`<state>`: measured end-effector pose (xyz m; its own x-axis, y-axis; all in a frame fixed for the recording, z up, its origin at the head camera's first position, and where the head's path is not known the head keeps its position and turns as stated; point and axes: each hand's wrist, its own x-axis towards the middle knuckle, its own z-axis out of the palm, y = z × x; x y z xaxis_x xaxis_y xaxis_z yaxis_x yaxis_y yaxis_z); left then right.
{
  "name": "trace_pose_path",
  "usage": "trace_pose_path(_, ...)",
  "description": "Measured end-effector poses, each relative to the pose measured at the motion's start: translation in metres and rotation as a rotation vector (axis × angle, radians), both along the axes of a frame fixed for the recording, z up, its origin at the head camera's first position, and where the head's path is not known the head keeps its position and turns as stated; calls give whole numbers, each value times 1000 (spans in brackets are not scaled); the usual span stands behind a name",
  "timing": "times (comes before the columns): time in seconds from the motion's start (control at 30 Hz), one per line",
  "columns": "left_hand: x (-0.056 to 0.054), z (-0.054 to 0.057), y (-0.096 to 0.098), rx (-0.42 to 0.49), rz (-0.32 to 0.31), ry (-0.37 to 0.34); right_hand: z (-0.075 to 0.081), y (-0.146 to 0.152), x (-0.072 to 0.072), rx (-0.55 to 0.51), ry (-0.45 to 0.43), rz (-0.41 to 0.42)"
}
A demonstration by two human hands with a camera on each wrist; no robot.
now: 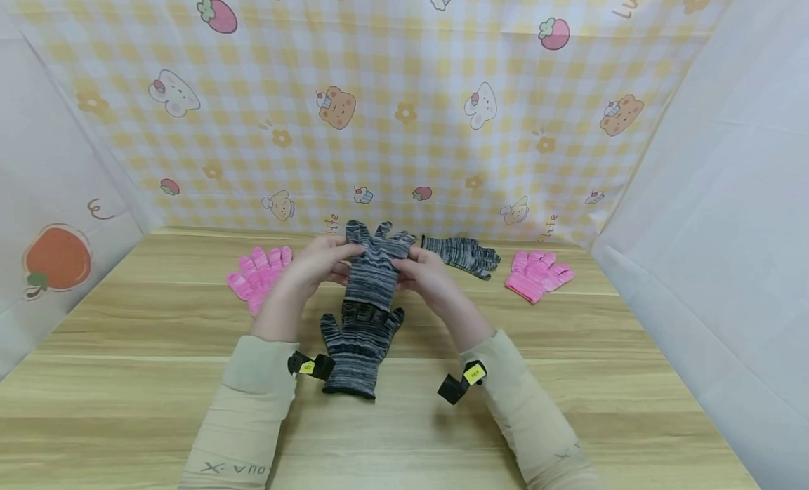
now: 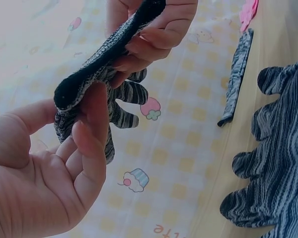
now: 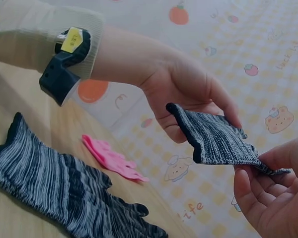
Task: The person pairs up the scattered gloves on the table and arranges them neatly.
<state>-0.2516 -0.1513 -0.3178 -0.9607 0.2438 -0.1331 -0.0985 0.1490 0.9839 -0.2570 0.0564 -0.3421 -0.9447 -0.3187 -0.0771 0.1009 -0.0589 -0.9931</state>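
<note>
A grey-and-black striped knit glove point(image 1: 373, 272) is held up off the table, its fingers toward the back cloth and its dark cuff toward me. My left hand point(image 1: 319, 262) pinches one side edge of it between thumb and fingers. Opposite, my right hand point(image 1: 430, 272) grips the other edge. The wrist views show the dark cuff point(image 2: 69, 91) and the thumbs on the knit. Below it, a second striped glove point(image 1: 354, 363) lies on the table with its cuff nearest me; the raised glove partly hides its fingers in the head view.
A third striped glove point(image 1: 464, 255) lies at the back, right of the hands. One pink glove point(image 1: 259, 272) is at the left, partly behind my left wrist; another pink glove point(image 1: 537, 274) rests at the right. A patterned cloth point(image 1: 404, 146) hangs along the wooden table's point(image 1: 569, 378) back edge.
</note>
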Motion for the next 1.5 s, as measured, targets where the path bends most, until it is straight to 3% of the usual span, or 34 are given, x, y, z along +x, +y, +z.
trace_pose_path(0.2, 5, 2, 8, 8, -45, 5, -1, 7, 5, 26, -1, -11)
trace_pose_path(0.57, 8, -4, 25, 1, -86, 27, -3, 26, 17, 79, 17, -8)
trace_pose_path(1.1, 14, -10, 48, -51, -70, 3, -13, 51, 26, 104, 27, -6)
trace_pose_path(1.33, 16, -17, 58, -74, -93, 26, -19, 61, 32, 105, 39, -4)
trace_pose_path(1.5, 19, -20, 65, -92, -123, 3, -25, 68, 35, 113, 44, -27)
